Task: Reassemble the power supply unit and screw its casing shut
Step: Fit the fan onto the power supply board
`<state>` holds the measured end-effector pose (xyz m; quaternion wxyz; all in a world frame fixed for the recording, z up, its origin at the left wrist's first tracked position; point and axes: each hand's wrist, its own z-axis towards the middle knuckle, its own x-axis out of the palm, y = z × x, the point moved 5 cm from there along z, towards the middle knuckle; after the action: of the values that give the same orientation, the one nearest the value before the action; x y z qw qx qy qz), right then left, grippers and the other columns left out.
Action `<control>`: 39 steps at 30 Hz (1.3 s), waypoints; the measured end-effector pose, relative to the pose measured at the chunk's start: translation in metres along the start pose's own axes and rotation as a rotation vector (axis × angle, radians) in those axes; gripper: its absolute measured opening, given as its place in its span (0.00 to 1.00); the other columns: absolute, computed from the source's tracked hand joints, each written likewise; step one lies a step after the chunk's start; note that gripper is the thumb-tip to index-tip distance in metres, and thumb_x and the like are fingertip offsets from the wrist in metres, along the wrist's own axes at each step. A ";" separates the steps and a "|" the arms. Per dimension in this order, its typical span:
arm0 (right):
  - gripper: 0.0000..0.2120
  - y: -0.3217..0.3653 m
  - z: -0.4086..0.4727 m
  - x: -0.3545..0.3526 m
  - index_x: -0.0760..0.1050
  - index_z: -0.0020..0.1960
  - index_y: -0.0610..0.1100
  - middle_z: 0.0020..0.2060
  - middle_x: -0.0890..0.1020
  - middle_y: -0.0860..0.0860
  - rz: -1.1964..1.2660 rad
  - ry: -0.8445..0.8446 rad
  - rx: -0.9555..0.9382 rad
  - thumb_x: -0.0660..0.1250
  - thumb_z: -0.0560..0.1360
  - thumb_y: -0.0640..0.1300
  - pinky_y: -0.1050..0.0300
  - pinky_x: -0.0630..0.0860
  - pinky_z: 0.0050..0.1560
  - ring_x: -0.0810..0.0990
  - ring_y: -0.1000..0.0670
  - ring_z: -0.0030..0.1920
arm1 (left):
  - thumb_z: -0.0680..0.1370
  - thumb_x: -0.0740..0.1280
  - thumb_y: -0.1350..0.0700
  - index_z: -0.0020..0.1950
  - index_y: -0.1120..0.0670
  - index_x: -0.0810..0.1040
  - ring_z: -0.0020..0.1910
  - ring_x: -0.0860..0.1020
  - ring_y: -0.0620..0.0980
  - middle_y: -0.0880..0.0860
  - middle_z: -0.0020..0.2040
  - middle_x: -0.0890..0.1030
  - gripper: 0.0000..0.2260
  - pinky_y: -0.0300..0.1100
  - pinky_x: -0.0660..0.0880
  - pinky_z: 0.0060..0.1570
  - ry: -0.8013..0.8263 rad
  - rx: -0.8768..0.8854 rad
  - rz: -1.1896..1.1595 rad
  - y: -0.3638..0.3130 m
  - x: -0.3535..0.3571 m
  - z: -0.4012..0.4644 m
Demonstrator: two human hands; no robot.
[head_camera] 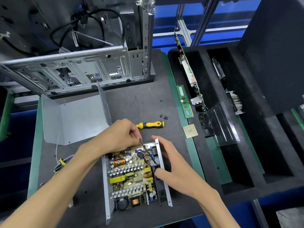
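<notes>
The open power supply unit [131,176] lies on the dark mat, its circuit board with coils and heat sinks exposed. My left hand [118,135] pinches a dark wire [143,144] at the unit's far end. My right hand [172,165] grips the unit's right side wall [162,163], thumb inside, fingers outside. The grey U-shaped metal cover [74,119] stands apart, behind and to the left. A yellow and black screwdriver [151,125] lies beyond my hands. Small black screws [164,117] lie just past it, and one more screw [161,100] farther back.
An empty computer case [79,66] stands at the back left. A RAM stick [185,102] and a CPU [190,131] lie at the mat's right edge. Black foam trays [246,129] with boards fill the right. The unit's coloured cable bundle [63,162] trails to the left.
</notes>
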<state>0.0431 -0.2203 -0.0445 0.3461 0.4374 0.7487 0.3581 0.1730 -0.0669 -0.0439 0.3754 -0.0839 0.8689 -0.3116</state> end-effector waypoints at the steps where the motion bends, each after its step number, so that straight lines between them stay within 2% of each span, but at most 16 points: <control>1: 0.40 -0.001 0.000 -0.001 0.56 0.75 0.71 0.71 0.67 0.68 0.000 0.003 0.001 0.64 0.66 0.53 0.62 0.69 0.67 0.67 0.65 0.72 | 0.74 0.74 0.59 0.40 0.47 0.86 0.36 0.82 0.41 0.46 0.36 0.85 0.07 0.32 0.77 0.39 -0.003 0.004 -0.009 0.001 -0.001 -0.001; 5: 0.40 0.001 0.001 -0.006 0.55 0.74 0.73 0.71 0.66 0.70 -0.017 0.036 0.002 0.66 0.66 0.53 0.65 0.69 0.64 0.66 0.69 0.71 | 0.74 0.74 0.61 0.41 0.46 0.85 0.36 0.82 0.39 0.45 0.35 0.85 0.09 0.29 0.77 0.39 0.050 0.013 -0.029 0.002 0.001 -0.001; 10: 0.41 0.004 0.004 -0.011 0.57 0.73 0.73 0.72 0.66 0.68 -0.016 0.088 0.022 0.68 0.65 0.52 0.60 0.71 0.67 0.67 0.65 0.72 | 0.75 0.73 0.63 0.43 0.48 0.86 0.34 0.81 0.37 0.44 0.33 0.85 0.10 0.30 0.76 0.37 0.109 0.023 -0.082 0.001 0.004 0.003; 13: 0.41 0.007 0.005 -0.013 0.57 0.74 0.70 0.73 0.67 0.63 -0.019 0.114 0.023 0.69 0.67 0.48 0.53 0.71 0.72 0.68 0.61 0.73 | 0.76 0.71 0.64 0.44 0.48 0.86 0.32 0.79 0.37 0.43 0.32 0.84 0.11 0.30 0.74 0.35 0.150 0.045 -0.122 0.002 0.007 0.004; 18: 0.41 0.007 0.008 -0.017 0.57 0.73 0.70 0.73 0.67 0.62 -0.035 0.152 0.030 0.71 0.69 0.44 0.50 0.69 0.73 0.68 0.60 0.74 | 0.76 0.72 0.62 0.44 0.48 0.86 0.34 0.81 0.37 0.42 0.34 0.85 0.10 0.32 0.75 0.36 0.218 0.046 -0.142 0.005 0.011 0.005; 24: 0.41 0.005 0.013 -0.019 0.59 0.73 0.69 0.71 0.70 0.60 -0.035 0.166 0.040 0.73 0.69 0.41 0.49 0.71 0.72 0.70 0.58 0.72 | 0.76 0.72 0.62 0.42 0.44 0.86 0.32 0.79 0.37 0.39 0.31 0.82 0.12 0.31 0.72 0.33 0.215 0.032 -0.146 0.005 0.013 0.008; 29: 0.42 0.005 0.014 -0.019 0.59 0.73 0.69 0.71 0.69 0.59 -0.028 0.165 0.039 0.73 0.68 0.42 0.48 0.71 0.72 0.70 0.56 0.72 | 0.76 0.72 0.61 0.40 0.42 0.84 0.32 0.78 0.36 0.42 0.32 0.82 0.13 0.30 0.71 0.33 0.223 0.032 -0.088 0.001 0.015 0.010; 33: 0.42 0.003 0.014 -0.019 0.59 0.73 0.68 0.71 0.70 0.60 -0.018 0.172 0.042 0.74 0.69 0.41 0.51 0.72 0.71 0.70 0.58 0.72 | 0.76 0.72 0.61 0.42 0.46 0.86 0.32 0.79 0.37 0.42 0.32 0.83 0.10 0.29 0.71 0.32 0.188 0.007 -0.105 0.003 0.010 0.007; 39: 0.41 0.001 0.016 -0.020 0.60 0.72 0.69 0.71 0.70 0.60 -0.001 0.191 0.038 0.75 0.70 0.41 0.53 0.72 0.71 0.70 0.59 0.72 | 0.76 0.75 0.58 0.43 0.50 0.87 0.37 0.83 0.42 0.45 0.36 0.86 0.04 0.34 0.78 0.38 0.153 -0.013 -0.160 0.009 0.001 0.002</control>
<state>0.0643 -0.2344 -0.0470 0.2649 0.4072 0.7854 0.3836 0.1748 -0.0613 -0.0510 0.2813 -0.1314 0.8875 -0.3405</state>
